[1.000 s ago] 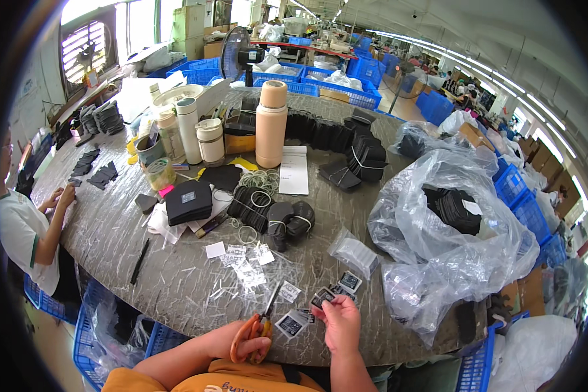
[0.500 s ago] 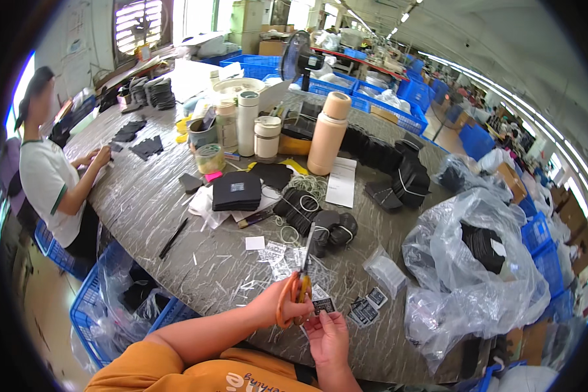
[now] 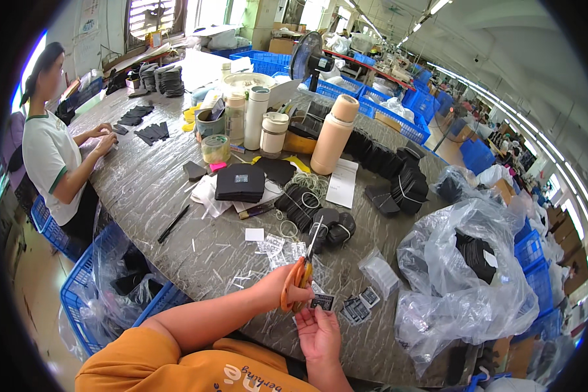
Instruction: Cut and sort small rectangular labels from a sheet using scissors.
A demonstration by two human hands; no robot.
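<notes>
Left hand clamped on orange-handled scissors; right hand pinched a black printed label by its edge; slackened pinch could have dropped it.

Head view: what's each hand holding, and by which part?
Left hand: scissors, by the handles. Right hand: small black label, by its lower edge.

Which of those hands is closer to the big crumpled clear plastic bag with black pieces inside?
Right. The right hand, pinching a small black rectangular label, is left of the bag; the left hand, around orange-handled metal scissors, is farther left.
</notes>
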